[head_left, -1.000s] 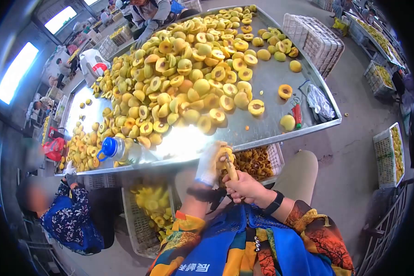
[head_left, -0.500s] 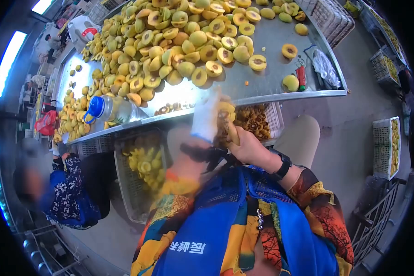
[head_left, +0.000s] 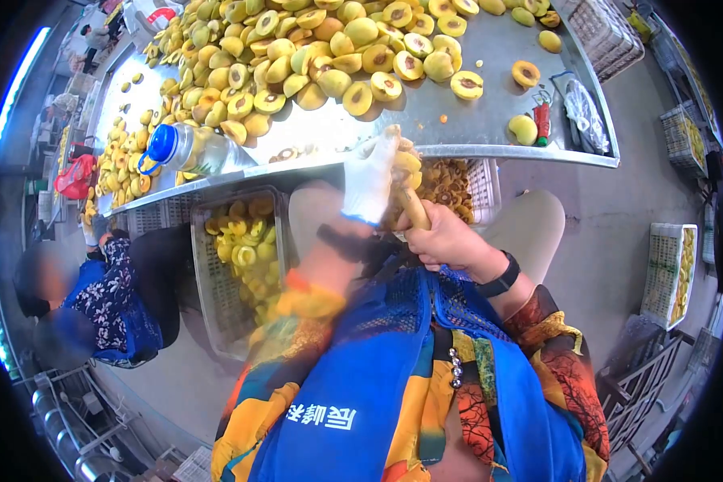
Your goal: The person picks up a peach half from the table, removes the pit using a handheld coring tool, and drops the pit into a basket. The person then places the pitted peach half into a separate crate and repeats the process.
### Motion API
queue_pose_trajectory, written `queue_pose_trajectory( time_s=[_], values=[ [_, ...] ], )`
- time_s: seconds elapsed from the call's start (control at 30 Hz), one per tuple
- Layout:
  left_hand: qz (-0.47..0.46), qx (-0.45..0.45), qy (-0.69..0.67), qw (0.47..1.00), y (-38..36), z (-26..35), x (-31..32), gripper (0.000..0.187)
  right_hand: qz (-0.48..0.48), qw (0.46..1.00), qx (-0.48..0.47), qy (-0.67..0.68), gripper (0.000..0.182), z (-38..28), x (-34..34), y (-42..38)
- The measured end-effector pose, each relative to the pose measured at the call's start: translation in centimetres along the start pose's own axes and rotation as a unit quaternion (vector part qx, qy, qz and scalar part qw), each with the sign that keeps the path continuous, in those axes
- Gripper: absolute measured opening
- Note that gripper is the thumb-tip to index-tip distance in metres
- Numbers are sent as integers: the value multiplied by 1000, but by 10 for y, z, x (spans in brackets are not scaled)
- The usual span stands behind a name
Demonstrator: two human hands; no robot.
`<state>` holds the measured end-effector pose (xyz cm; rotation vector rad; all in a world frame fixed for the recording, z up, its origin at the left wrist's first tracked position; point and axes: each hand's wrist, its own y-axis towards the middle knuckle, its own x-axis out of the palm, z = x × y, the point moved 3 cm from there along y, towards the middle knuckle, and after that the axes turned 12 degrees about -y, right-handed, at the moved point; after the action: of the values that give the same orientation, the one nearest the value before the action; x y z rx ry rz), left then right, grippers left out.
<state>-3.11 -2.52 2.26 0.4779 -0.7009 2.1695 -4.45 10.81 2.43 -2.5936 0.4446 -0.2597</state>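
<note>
My left hand, in a white glove, is closed around a yellow peach half just below the table's near edge. My bare right hand grips the wooden handle of a tool. The tool's upper end meets the peach, and its working tip is hidden there. Under my hands, a white crate holds many brown peach pits. A big heap of halved peaches lies on the metal table, many with brown centres facing up.
A blue-capped bottle lies at the table's near edge. Red-handled snips and a plastic bag lie at the right. A crate of yellow pieces stands left of my knees. Another person sits further left.
The whole view has shifted slightly, with the table higher in the picture. My hands remain together at the peach, and the tool handle still points up to it. The other person's posture differs slightly.
</note>
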Motion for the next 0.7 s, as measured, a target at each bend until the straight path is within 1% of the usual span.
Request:
queue_pose_trajectory(
  time_s=[0.03, 0.1, 0.13, 0.2, 0.23, 0.27, 0.3, 0.33, 0.37, 0.4, 0.43, 0.47, 0.5, 0.53, 0.57, 0.6, 0.63, 0.7],
  values=[
    [-20, 4, -8, 1000, 0, -4, -3, 34, -45, 997, 11, 63, 15, 2, 1, -2],
    [-64, 17, -27, 997, 6, -11, -7, 35, -116, 974, 22, 191, 14, 5, 3, -4],
    [-19, 14, -32, 999, 5, -12, -9, 34, -156, 955, 33, 249, 13, 6, 6, -3],
    [63, 1, -34, 997, 3, -11, -10, 32, -121, 961, 10, 250, 12, 15, 11, 4],
    [49, -43, -122, 990, 5, -17, -15, 32, -102, 962, -1, 252, 11, 21, 14, 8],
    [30, -85, -209, 974, 10, -26, -23, 31, -40, 984, -57, 162, 11, 28, 16, 14],
    [12, -127, -293, 948, 14, -32, -31, 31, 24, 991, -113, 71, 11, 34, 19, 19],
    [28, -123, -268, 955, 13, -29, -48, 31, 86, 982, -166, -18, 10, 35, 22, 20],
    [45, -116, -245, 961, 12, -20, -69, 30, 111, 979, -165, -44, 10, 32, 16, 19],
    [59, -111, -222, 967, 10, -7, -90, 29, 137, 973, -155, -102, 10, 39, 10, 22],
    [94, -91, -224, 966, 6, 12, -114, 29, 164, 962, -147, -159, 11, 51, 1, 29],
    [130, -69, -225, 963, 0, 31, -140, 29, 169, 945, -149, -235, 14, 59, -5, 31],
    [182, 48, -91, 978, -5, 49, -169, 31, 175, 922, -152, -311, 18, 66, -11, 34],
    [226, 161, 48, 959, -11, 66, -191, 34, 183, 892, -155, -383, 23, 73, -18, 37],
    [251, 143, 315, 904, -20, 91, -194, 36, 171, 880, -134, -423, 26, 80, -21, 38],
    [258, 114, 558, 780, -27, 109, -188, 39, 155, 865, -112, -463, 30, 86, -21, 39],
    [245, 174, 598, 743, -23, 113, -181, 39, 136, 896, -67, -418, 34, 79, -21, 38],
    [212, 288, 667, 653, -3, 118, -165, 40, 143, 913, -58, -378, 34, 81, -18, 42]
  ],
)
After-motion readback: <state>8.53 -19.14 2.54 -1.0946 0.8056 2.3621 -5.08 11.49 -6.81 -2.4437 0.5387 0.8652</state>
